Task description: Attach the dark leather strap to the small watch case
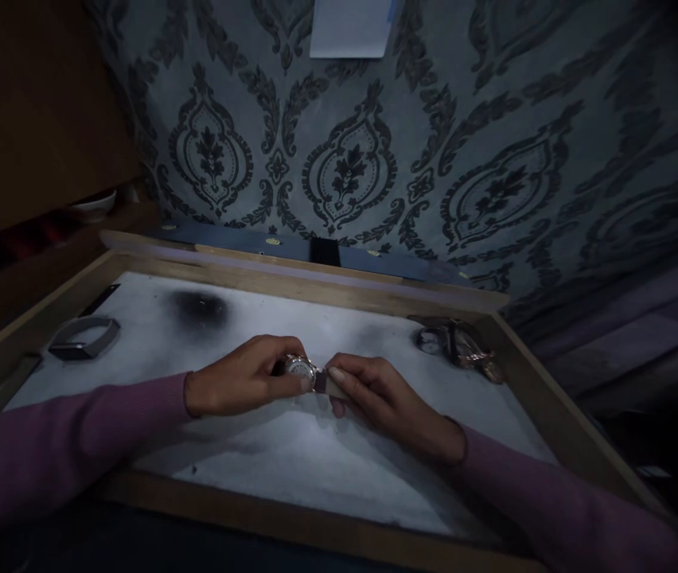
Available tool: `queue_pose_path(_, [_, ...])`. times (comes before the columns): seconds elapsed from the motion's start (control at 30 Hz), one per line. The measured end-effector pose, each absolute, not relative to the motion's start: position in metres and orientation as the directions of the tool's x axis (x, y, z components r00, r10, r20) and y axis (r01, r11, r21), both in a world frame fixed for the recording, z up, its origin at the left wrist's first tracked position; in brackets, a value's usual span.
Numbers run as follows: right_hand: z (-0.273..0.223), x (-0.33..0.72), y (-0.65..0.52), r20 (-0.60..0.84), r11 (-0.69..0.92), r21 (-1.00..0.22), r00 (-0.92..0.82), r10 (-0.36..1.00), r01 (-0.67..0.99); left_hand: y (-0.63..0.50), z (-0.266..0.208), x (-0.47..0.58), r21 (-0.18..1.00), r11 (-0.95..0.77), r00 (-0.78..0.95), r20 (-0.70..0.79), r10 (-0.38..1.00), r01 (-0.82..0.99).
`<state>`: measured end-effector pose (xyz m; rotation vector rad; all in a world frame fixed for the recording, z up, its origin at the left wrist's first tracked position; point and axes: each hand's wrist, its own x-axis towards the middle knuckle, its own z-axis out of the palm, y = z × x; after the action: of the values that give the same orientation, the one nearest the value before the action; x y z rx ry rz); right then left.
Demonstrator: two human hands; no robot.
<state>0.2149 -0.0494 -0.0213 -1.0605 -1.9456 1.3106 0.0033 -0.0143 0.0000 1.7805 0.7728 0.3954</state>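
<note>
Head cam: a round-faced wristwatch [300, 369] is held up over the white base of a wood-framed tray [315, 521], its case pinched btwn thumb & fingers of the L hand [247, 376], its strap [321, 383] nipped in the R hand [380, 395], thumb on top; both grips are narrow, prob. to steady the case & keep the strap straight. Outward, a gray band [91, 350] lies nr the tray's L side & a watch cluster [463, 348] nr its far R corner, apparently to give the hands rm.
</note>
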Motion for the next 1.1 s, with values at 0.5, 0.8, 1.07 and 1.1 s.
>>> queue_pose_path(0.5, [-0.011,0.218,-0.045,0.002,0.182,-0.957,-0.621,0.784,0.227,-0.015,0.003,0.003,0.918,-0.216,0.722,-0.099,0.685,0.332])
queue_pose_path(0.8, [-0.009,0.218,-0.046,-0.038,0.127,-0.966,-0.613,0.789,0.224,-0.014,0.003,0.002,0.91,-0.246,0.728,-0.083,0.681,0.333])
queue_pose_path(1.07, [-0.008,0.219,-0.044,-0.056,0.09,-0.976,-0.625,0.779,0.2,-0.015,0.002,0.002,0.911,-0.25,0.722,-0.07,0.688,0.327])
queue_pose_path(1.1, [-0.008,0.219,-0.044,-0.06,0.085,-0.976,-0.627,0.777,0.199,-0.015,0.002,0.002,0.913,-0.246,0.723,-0.071,0.688,0.324])
